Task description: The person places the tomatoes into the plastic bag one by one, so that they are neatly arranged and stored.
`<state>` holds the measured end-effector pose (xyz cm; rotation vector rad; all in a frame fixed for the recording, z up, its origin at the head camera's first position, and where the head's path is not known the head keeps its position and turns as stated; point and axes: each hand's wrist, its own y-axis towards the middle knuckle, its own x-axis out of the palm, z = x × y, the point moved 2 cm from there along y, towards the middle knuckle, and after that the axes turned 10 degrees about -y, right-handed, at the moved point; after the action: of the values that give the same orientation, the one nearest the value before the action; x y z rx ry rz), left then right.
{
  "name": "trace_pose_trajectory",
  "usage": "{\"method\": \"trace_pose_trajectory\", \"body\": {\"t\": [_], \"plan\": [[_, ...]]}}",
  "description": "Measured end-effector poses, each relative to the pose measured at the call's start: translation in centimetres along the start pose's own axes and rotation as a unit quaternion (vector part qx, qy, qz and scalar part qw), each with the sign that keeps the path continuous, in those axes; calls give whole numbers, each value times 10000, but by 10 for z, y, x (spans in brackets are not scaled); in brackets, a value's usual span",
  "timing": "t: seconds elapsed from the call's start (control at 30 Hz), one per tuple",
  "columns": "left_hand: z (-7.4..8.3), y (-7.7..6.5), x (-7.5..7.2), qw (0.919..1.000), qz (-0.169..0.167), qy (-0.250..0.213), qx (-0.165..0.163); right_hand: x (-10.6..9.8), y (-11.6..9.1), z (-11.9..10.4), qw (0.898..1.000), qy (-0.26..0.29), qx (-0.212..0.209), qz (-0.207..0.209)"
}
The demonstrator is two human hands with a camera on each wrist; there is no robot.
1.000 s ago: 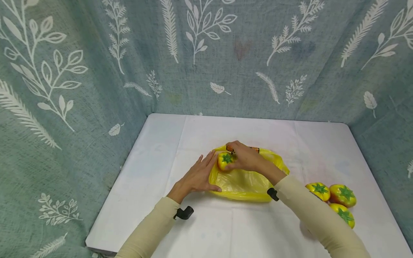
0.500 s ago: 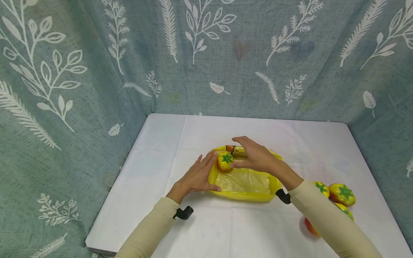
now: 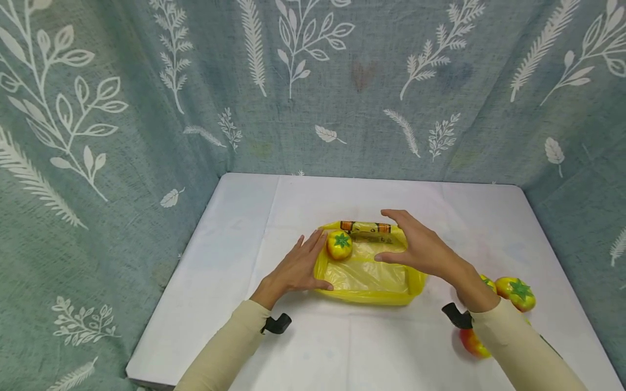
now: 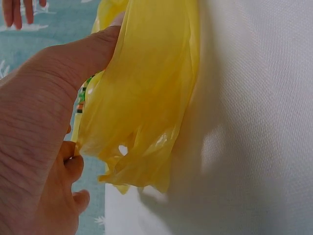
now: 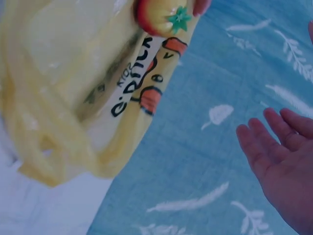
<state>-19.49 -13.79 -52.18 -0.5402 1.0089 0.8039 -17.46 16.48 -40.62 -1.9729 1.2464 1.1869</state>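
Observation:
A yellow plastic bag lies spread open on the white table, with printed lettering along its far rim. In its far left corner sits one yellow-and-red toy tomato with a green star-shaped top. My left hand rests along the bag's left side, fingers extended beside the tomato, thumb at the near left rim; the thumb shows against the yellow plastic in the left wrist view. My right hand hovers over the bag's right side, fingers and thumb apart, holding nothing. The right wrist view shows its spread fingers.
More toy tomatoes lie on the right of the table, partly hidden by my right forearm. Another, redder tomato is nearer to me. A patterned blue-green curtain hangs behind the table and at its sides.
My right hand has let go of the tomato in the bag's left corner and moved right, away from it. The left hand stays at the bag's left side.

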Motion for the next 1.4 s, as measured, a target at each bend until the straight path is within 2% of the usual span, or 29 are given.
{"method": "trace_pose_trajectory", "body": {"t": [0.33, 0.6, 0.9, 1.23, 1.4], "plan": [[-1, 0, 0, 10000, -16, 72, -6, -6, -56, 21, 9975, 262, 584, 309], [-3, 1, 2, 9999, -37, 91, -40, -11, -97, 32, 9911, 457, 911, 858], [-4, -1, 4, 10000, 25, -2, -30, -8, -142, 47, 9762, 658, 1542, 1375], [-3, 1, 3, 10000, 10, -36, -19, 5, -183, 62, 9538, 453, 2614, 1412], [-2, 2, 2, 10000, -24, -68, -27, 14, -200, 69, 9409, 593, 2980, 1494]]}}
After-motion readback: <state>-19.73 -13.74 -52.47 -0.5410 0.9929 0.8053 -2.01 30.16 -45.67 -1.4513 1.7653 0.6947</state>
